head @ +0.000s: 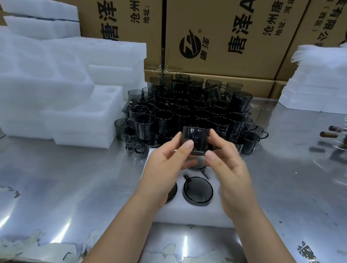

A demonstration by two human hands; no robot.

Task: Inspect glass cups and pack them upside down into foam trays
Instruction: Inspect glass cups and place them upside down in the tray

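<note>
Head view: both hands hold one smoky grey glass cup point(196, 140) up over the far end of a white foam tray point(193, 215), clear of the tray and just in front of the heap of cups. The left hand point(166, 163) pinches it from the left, with the thumb on the near wall and the other fingers point(188, 145) curled under and behind. The right hand point(230, 172) grasps its right side, thumb near the base and fingertips at the upper edge.

The tray lies on the shiny steel counter point(62, 185) close to the person. One upside-down cup point(197, 191) sits in a middle pocket, base up and handle pointing away. A second one point(172, 193) beside it is half hidden under the left wrist.

Beyond the hands, a dense heap of loose grey cups point(190, 110) is piled on the counter. Stacked foam trays point(58, 86) stand to its left, and more foam point(325, 84) is stacked at the right. Printed cardboard cartons point(226, 32) form the backdrop.
</note>
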